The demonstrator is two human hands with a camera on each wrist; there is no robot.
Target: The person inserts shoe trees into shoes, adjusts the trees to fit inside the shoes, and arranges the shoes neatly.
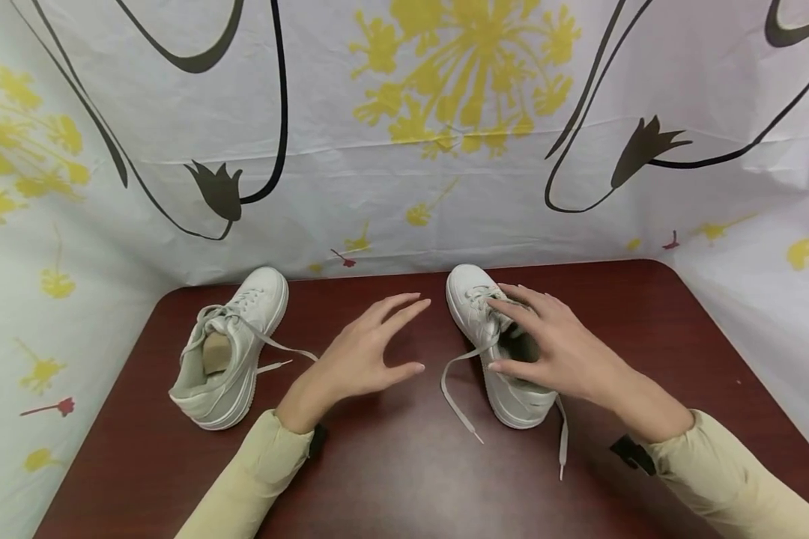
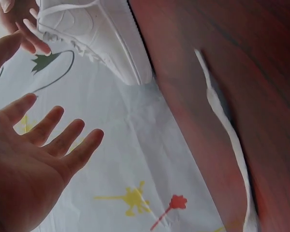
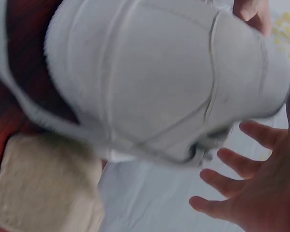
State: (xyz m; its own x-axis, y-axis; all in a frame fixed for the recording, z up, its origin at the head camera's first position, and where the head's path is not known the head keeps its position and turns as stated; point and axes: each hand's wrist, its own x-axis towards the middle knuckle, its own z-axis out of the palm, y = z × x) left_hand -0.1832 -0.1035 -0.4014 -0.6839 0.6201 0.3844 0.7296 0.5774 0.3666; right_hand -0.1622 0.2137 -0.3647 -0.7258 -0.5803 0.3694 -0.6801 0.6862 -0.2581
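Two white lace-up sneakers stand on a dark red table. My right hand is over the opening of the right sneaker, fingers spread and thumb apart, covering part of its collar. In the right wrist view, the fingers of that hand lie beside the sneaker's heel with nothing held. My left hand hovers between the sneakers, fingers loosely extended and nothing in it. The left sneaker has a tan piece inside. Untied laces trail from both sneakers, one lace reaching toward the table's front.
A beige blocky thing shows beside the right sneaker in the right wrist view; what it is I cannot tell. White cloth with yellow and grey flower prints hangs behind and beside the table.
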